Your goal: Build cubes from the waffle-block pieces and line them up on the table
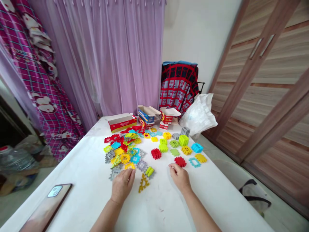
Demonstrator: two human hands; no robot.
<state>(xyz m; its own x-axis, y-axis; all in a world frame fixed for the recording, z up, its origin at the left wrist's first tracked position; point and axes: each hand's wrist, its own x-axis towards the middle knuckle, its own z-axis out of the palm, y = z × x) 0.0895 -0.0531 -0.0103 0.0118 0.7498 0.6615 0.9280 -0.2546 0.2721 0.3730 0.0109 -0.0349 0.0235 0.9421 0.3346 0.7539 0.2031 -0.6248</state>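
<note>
My left hand (pixel 123 183) rests on the table as a loose fist, with nothing showing in it. Just beyond it lie a yellow gear-edged plastic piece (pixel 129 165) and grey pieces (pixel 115 172). To its right is a mustard triangular piece (pixel 144 183); a grey piece with lime rods (pixel 150 172) sits behind that. My right hand (pixel 179 176) is also on the table, fingers curled together, no object visible in them. A red gear-edged piece (pixel 180 161) lies close beyond its knuckles, and a stacked red block (pixel 156 153) is farther to the left.
A mixed pile of toothed pieces (pixel 125 145) spreads over the left middle. Lime blocks (pixel 183 140) and blue blocks (pixel 197 147) stand at right. Behind are a red box (pixel 122 124), a blue box (pixel 146 115) and a white plastic bag (pixel 200 112). A phone (pixel 47 206) lies front left.
</note>
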